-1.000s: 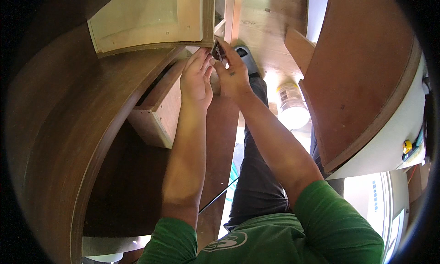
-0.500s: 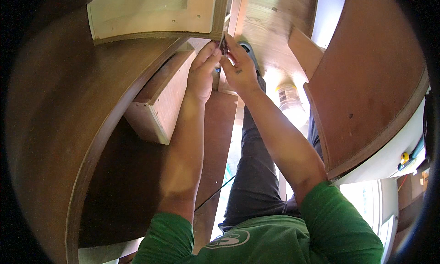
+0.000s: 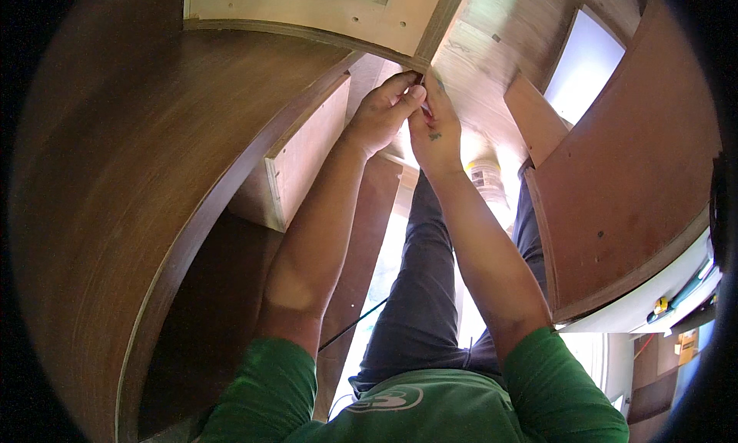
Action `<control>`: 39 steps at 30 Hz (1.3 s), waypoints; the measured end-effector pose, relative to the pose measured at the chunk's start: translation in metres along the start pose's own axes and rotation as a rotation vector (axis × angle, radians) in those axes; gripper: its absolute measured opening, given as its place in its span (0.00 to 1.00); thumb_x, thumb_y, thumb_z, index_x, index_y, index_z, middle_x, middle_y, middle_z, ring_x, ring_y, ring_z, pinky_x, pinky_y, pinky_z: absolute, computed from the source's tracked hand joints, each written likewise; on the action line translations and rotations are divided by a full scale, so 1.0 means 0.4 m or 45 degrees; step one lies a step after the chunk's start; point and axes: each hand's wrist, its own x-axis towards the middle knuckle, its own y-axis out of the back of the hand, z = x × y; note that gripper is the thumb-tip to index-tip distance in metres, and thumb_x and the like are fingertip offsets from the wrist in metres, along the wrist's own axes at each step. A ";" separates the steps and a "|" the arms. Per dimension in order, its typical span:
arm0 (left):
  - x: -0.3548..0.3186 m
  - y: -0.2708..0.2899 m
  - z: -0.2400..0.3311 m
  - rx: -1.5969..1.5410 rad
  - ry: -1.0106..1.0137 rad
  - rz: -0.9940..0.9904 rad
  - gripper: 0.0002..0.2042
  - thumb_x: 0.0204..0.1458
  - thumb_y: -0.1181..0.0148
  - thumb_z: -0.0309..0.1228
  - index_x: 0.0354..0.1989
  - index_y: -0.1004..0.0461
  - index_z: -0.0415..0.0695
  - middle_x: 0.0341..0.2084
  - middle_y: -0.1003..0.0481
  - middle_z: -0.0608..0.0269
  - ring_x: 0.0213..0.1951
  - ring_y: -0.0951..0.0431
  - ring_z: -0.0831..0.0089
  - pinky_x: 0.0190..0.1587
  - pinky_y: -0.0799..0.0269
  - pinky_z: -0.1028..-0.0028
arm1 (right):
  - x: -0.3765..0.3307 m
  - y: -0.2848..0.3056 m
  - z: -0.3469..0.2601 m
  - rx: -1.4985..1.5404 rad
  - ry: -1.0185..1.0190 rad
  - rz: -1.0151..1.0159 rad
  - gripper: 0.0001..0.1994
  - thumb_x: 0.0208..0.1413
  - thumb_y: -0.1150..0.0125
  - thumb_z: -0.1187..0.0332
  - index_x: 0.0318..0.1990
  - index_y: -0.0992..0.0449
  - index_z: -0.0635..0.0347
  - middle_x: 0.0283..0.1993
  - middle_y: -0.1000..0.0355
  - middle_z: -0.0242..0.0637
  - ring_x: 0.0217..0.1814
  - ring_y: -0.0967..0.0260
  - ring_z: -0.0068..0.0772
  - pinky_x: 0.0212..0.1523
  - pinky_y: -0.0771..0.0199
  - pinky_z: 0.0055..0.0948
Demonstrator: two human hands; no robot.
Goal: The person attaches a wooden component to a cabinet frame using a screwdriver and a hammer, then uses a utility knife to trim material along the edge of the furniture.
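Note:
At the top middle, both hands meet just under the corner of a pale wooden panel (image 3: 307, 6). The fingers of my left hand (image 3: 380, 112) are bent inward, thumb against the fingertips of the other hand. My right hand (image 3: 437, 131) is closed too, its fingers pointing up toward the panel's corner. A small thin thing shows as a light sliver between the fingertips; its kind is hidden. Left of my left forearm sits a pale wooden box-like piece (image 3: 307, 154) against a curved brown wooden panel (image 3: 161, 135).
A reddish-brown board (image 3: 630, 181) curves along the right, with a small wooden piece (image 3: 536, 120) beside it. A clear tub (image 3: 486, 180) stands beyond my right forearm. A yellow-and-teal tool (image 3: 661, 306) lies at the far right. A dark cord (image 3: 350, 328) runs near my legs.
The view has shifted, so the panel's corner appears farther right. My hands have drawn closer together, and the thin piece that showed between them is now mostly covered by fingers.

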 end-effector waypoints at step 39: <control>0.001 0.002 -0.002 0.294 -0.187 0.060 0.20 0.67 0.47 0.40 0.59 0.28 0.38 0.54 0.27 0.56 0.55 0.28 0.68 0.59 0.33 0.71 | -0.007 0.009 0.010 -0.078 0.072 -0.048 0.29 0.63 0.45 0.74 0.71 0.43 0.66 0.51 0.30 0.56 0.51 0.29 0.51 0.54 0.27 0.36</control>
